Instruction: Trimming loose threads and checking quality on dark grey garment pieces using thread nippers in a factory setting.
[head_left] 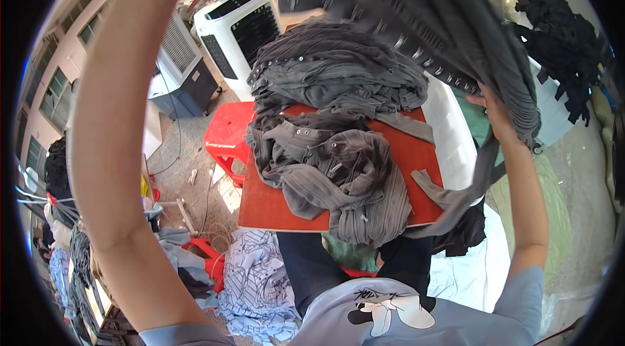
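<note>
A dark grey ribbed garment (443,14) with a row of small shiny fasteners along its edge hangs raised at the upper right, blurred by motion. My right hand (498,115) grips its lower right part, the fingers partly hidden by the folds. My left arm reaches up past the top edge, so the left hand is out of the picture. Below lies a crumpled grey buttoned top (325,164) on a red-brown board (273,209). Behind it a thick stack of similar grey garments (338,63) rests on the same board. A long grey strip trails from the raised garment to the board.
A red plastic stool (228,134) stands left of the board, with white air coolers (237,24) behind. White bin (452,131) to the right. Black garments (560,40) are heaped at the far right. Blue-white patterned cloth (257,281) lies on the floor near my legs.
</note>
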